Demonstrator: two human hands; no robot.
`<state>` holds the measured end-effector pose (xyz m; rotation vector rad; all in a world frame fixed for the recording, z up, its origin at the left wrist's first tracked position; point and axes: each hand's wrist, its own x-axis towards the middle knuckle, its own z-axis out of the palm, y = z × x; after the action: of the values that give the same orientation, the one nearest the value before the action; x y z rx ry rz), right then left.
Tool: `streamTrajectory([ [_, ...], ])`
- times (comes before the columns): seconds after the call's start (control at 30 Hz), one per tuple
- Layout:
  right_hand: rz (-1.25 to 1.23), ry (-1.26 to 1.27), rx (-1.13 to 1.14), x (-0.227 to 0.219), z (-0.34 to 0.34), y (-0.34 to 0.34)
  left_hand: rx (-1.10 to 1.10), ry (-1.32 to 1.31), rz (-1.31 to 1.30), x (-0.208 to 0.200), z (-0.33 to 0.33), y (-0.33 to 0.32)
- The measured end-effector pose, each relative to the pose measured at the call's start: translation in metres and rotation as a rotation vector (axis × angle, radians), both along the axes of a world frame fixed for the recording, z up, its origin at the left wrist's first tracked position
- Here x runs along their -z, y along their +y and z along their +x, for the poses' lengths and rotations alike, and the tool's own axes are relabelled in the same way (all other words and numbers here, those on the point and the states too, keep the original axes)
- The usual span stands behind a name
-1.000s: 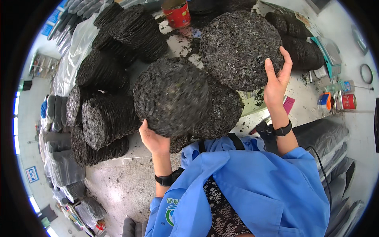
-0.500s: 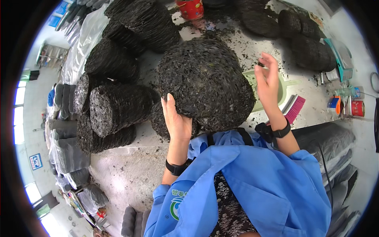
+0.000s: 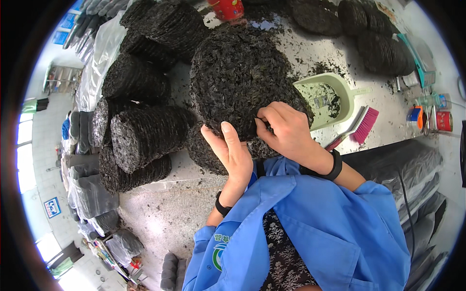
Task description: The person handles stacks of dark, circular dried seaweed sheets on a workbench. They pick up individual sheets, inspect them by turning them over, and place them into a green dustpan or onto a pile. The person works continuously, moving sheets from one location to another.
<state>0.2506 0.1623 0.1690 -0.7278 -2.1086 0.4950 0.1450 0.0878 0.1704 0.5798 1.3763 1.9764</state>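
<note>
A thick stack of round, dark dried seaweed cakes (image 3: 238, 72) leans in front of me, its rough face turned up toward me. At its near left edge rests my left hand (image 3: 233, 154), fingers stretched out and thumb apart, steadying the rim. My right hand (image 3: 289, 131) is closed in a pinch against the lower right of that face. Whatever lies between its thumb and forefinger is hidden against the dark seaweed. Beneath the left side of the stack, another seaweed roll (image 3: 206, 153) shows in part.
More seaweed stacks (image 3: 150, 133) lie to the left. On the right are a pale green dustpan (image 3: 345, 97) with dark scraps, a pink-bristled brush (image 3: 365, 125) and a teal scale (image 3: 418, 63). A red bucket (image 3: 227, 8) stands at the far side; crumbs litter the table.
My right hand has come down and left from above the dustpan to the cake's face, its fingers now pinched. My left hand has shifted slightly right and down along the rim.
</note>
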Motion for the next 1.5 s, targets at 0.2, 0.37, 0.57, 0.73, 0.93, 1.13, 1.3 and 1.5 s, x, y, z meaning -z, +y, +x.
streamTrajectory([
  [0.2, -0.653, 0.241, -0.194, -0.004, 0.013, 0.006, -0.123, -0.230, -0.087, -0.007, -0.003, 0.007],
  [0.37, -1.228, 0.622, -0.340, 0.018, 0.047, 0.027, -0.059, -0.397, -0.010, -0.007, -0.017, 0.012],
  [0.57, -0.764, 0.055, 0.222, 0.078, 0.142, 0.087, 0.019, -0.470, 0.032, 0.009, -0.039, 0.000],
  [0.73, -0.153, -0.483, 0.454, 0.095, 0.173, 0.092, 0.137, -0.480, 0.053, 0.003, -0.045, -0.005],
  [0.93, 0.051, -0.107, -0.139, -0.032, 0.053, 0.029, 0.144, -0.257, 0.062, -0.009, -0.027, 0.001],
  [1.13, -0.046, -0.109, -0.244, -0.020, 0.017, 0.027, 0.251, -0.207, 0.163, 0.007, -0.032, 0.004],
  [1.3, -0.199, -0.062, -0.318, -0.024, 0.022, 0.034, 0.325, -0.239, 0.202, 0.013, -0.033, 0.002],
  [1.5, -0.134, -0.075, -0.141, -0.034, 0.018, 0.019, 0.354, -0.189, 0.224, 0.014, -0.025, 0.005],
])
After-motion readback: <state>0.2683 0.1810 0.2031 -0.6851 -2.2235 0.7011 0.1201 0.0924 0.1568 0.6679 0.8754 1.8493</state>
